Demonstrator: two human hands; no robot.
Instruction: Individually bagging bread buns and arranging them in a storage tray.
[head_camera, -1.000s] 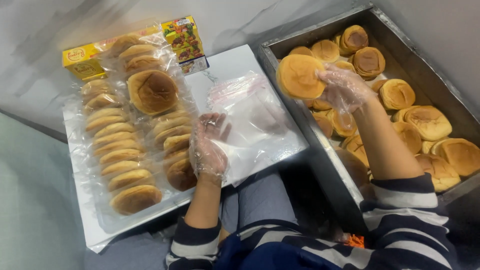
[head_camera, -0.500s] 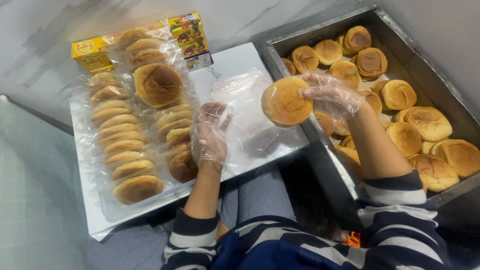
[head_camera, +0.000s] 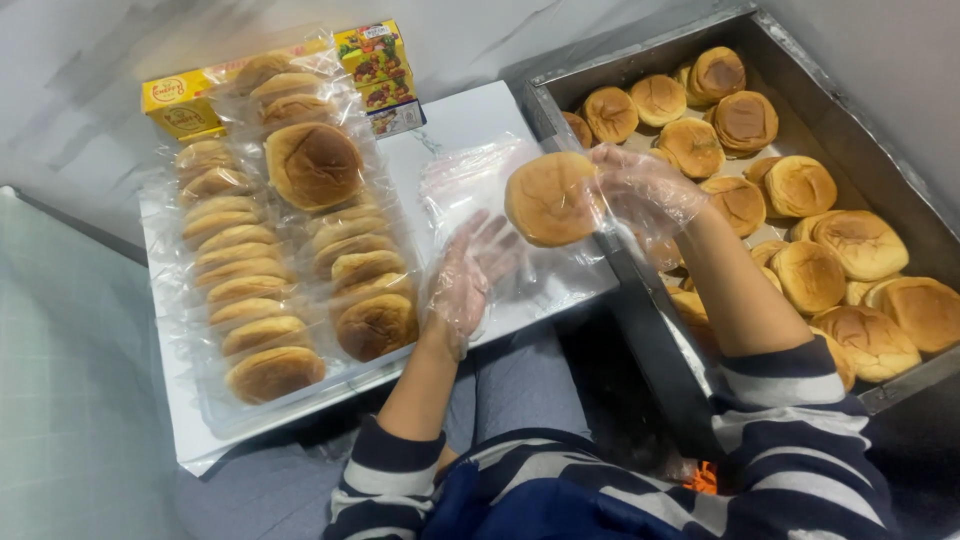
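Since half a second ago, our gloved right hand (head_camera: 640, 195) has carried the round bun (head_camera: 550, 198) leftward, off the metal tray (head_camera: 905, 180) of buns and over the clear plastic bag (head_camera: 480, 200). Its fingers grip the bun's edge. Our gloved left hand (head_camera: 470, 275) rests spread on the bag, perhaps inside its mouth; beside it lie rows of bagged buns (head_camera: 270, 290) on the white board (head_camera: 460, 115).

Thin, clear, crinkled plastic gloves cover both hands, the right hand (head_camera: 640, 195) holding a matt, golden-brown bun (head_camera: 548, 198). Right of the bun, the tray (head_camera: 880, 165) is dull grey metal; left of it, the bag (head_camera: 470, 180) is glossy clear plastic.
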